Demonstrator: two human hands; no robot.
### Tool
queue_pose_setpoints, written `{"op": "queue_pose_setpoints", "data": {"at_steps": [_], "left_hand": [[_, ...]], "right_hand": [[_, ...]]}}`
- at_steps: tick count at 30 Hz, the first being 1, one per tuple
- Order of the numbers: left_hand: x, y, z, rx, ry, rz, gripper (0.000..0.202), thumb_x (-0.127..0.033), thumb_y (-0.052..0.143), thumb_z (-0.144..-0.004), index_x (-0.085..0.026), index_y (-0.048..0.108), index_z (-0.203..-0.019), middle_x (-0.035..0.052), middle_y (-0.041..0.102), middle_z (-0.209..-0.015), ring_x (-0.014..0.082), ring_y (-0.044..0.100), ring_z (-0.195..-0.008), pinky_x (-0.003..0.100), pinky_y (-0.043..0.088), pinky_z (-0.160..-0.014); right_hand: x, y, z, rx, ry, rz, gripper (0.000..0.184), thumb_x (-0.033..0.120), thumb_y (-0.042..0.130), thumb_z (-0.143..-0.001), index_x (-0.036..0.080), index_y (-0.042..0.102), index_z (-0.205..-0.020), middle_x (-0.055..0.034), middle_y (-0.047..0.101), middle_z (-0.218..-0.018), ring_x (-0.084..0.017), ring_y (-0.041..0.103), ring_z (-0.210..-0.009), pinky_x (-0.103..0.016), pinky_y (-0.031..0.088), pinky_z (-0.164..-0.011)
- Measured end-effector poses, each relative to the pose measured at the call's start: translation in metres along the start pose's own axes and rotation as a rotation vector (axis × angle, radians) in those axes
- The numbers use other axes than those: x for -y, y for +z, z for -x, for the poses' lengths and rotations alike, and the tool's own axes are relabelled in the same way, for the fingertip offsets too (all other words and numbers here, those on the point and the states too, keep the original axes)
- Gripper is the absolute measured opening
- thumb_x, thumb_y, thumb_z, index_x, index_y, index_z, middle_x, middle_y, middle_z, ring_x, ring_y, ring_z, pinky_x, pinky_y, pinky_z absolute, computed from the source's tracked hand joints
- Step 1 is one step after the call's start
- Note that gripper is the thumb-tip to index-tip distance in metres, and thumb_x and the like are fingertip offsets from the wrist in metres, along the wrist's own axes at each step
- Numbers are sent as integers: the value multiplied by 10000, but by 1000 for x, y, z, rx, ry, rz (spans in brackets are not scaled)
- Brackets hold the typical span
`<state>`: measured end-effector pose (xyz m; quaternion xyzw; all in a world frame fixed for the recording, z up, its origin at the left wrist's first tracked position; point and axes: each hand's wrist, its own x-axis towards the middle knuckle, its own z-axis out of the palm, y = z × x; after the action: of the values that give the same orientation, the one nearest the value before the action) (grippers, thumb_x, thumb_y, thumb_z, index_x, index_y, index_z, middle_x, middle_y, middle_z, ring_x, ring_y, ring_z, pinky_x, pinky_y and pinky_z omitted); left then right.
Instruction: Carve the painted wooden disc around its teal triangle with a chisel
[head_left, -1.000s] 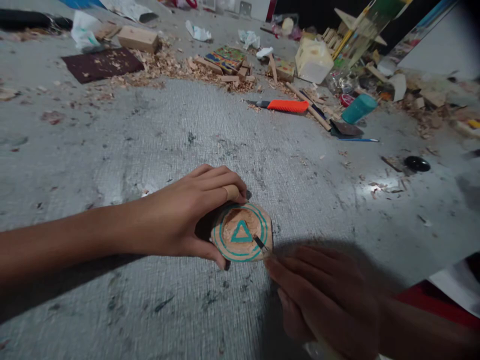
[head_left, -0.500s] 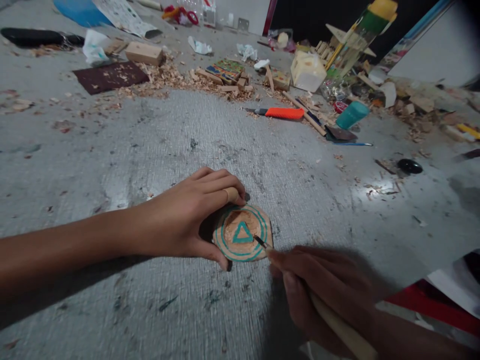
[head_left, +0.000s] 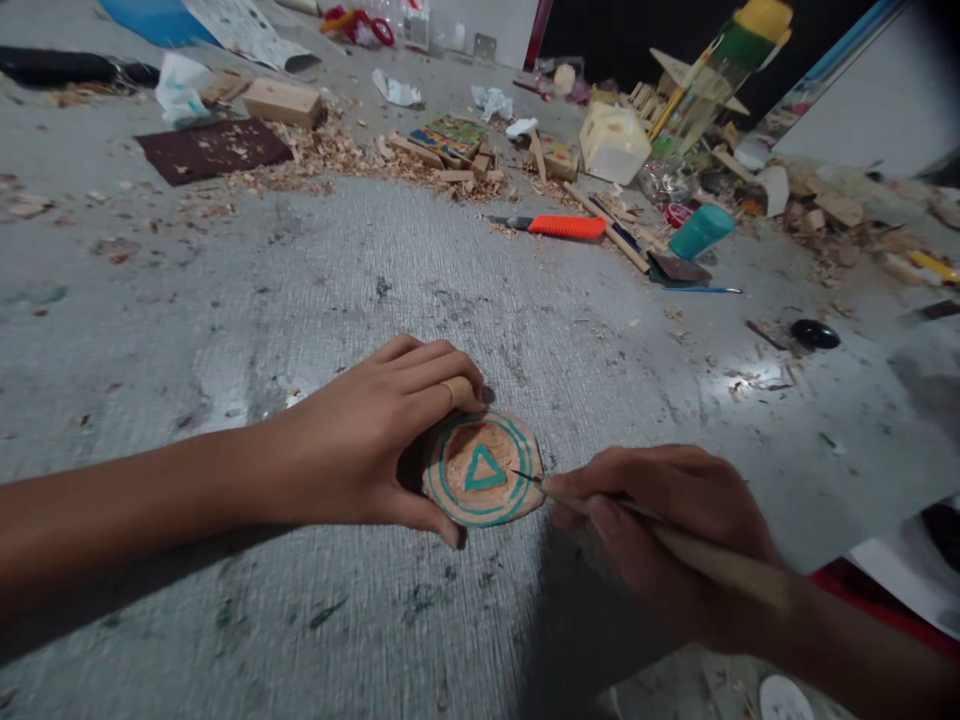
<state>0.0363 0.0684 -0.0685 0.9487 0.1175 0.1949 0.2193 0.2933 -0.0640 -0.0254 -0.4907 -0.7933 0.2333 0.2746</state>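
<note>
A small round wooden disc (head_left: pixel 456 508) lies on the table, with two teal rings and a teal triangle on its hollowed face. My left hand (head_left: pixel 394 430) grips its left side, thumb at the near edge and curled fingers at the far edge; one finger wears a ring. In my right hand (head_left: pixel 660 530) is a wood carving chisel (head_left: pixel 720 562) with a pale wooden handle, pinched near its thin dark blade. The blade's tip is over the right part of the hollow, between triangle and rings; whether it touches the wood I cannot tell.
Wood shavings (head_left: pixel 352 150) spread along the back. Among them lie an orange utility knife (head_left: pixel 566 227), dark sandpaper (head_left: pixel 214 152), a wood block (head_left: pixel 283 103) and a teal cup (head_left: pixel 703 231). A black oval object (head_left: pixel 815 334) lies at right, a white round piece (head_left: pixel 784 698) at bottom right.
My right hand has shifted up and right and turned, so the chisel lies flatter and its blade shows edge-on. My left hand keeps its hold on the disc.
</note>
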Motion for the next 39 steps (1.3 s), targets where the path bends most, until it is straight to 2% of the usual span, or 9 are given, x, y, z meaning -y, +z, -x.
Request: {"op": "queue_pose_setpoints", "data": {"at_steps": [8, 12, 18, 23, 27, 29, 32, 35, 39], "left_hand": [[3, 2, 2, -3, 16, 12, 661, -679, 791, -840, -169, 563, -1194, 97, 660, -1182, 273, 618, -1065, 387, 355, -911], [3, 2, 2, -10, 24, 14, 654, -685, 770, -855, -180, 551, -1208, 88, 657, -1181, 266, 613, -1056, 385, 348, -905], [5, 3, 2, -12, 33, 37, 648, -698, 762, -855, -202, 537, -1207, 92, 664, -1198, 272, 616, -1060, 387, 350, -888], [3, 1, 1, -12, 31, 13, 637, -689, 751, -875, -192, 542, -1213, 90, 669, -1198, 274, 619, -1063, 401, 348, -907], [1, -1, 1, -18, 20, 38, 614, -676, 756, -883, -185, 554, -1192, 97, 675, -1201, 277, 625, -1068, 401, 356, -903], [0, -1, 1, -13, 9, 38, 606, -690, 745, -886, -183, 565, -1164, 95, 675, -1177, 274, 625, -1048, 402, 367, -896], [1, -2, 2, -44, -12, -1, 600, -696, 736, -891, -171, 574, -1133, 98, 667, -1140, 271, 619, -1025, 402, 388, -887], [2, -3, 2, -75, -21, -43, 636, -714, 764, -854, -169, 576, -1122, 100, 668, -1126, 273, 621, -1011, 393, 400, -865], [0, -5, -1, -62, -49, -90, 668, -753, 761, -823, -162, 579, -1077, 95, 674, -1072, 272, 629, -961, 402, 397, -843]], "right_hand": [[-6, -14, -28, 202, 323, -311, 383, 446, 526, -1083, 215, 690, -825, 14, 724, -672, -114, 665, -590, -239, 483, -569], [-5, -19, -46, 284, 405, -440, 386, 421, 548, -1063, 212, 660, -758, 11, 742, -675, -117, 696, -615, -222, 518, -592], [-1, -16, -59, 298, 448, -565, 318, 362, 565, -1061, 177, 686, -833, 12, 725, -644, -118, 686, -571, -204, 527, -527], [7, -16, -53, 285, 192, -367, 319, 316, 547, -1081, 189, 668, -814, 58, 655, -643, -67, 593, -536, -195, 440, -523], [17, -12, -54, 391, 32, -233, 278, 127, 586, -998, 207, 563, -733, 88, 533, -607, -54, 440, -481, -214, 342, -474], [23, -5, -58, 443, -121, -20, 243, 89, 633, -913, 210, 556, -717, 65, 553, -598, -86, 443, -474, -255, 322, -450], [30, 6, -58, 414, -387, 334, 163, 109, 628, -856, 208, 606, -727, 8, 582, -582, -153, 443, -453, -333, 277, -409], [28, 13, -48, 341, -525, 482, 198, 107, 514, -890, 179, 694, -853, -45, 635, -642, -211, 504, -512, -383, 357, -437], [16, 11, -26, 250, -554, 574, 299, 74, 445, -906, 144, 733, -946, -55, 640, -680, -220, 529, -585, -389, 447, -516]]}}
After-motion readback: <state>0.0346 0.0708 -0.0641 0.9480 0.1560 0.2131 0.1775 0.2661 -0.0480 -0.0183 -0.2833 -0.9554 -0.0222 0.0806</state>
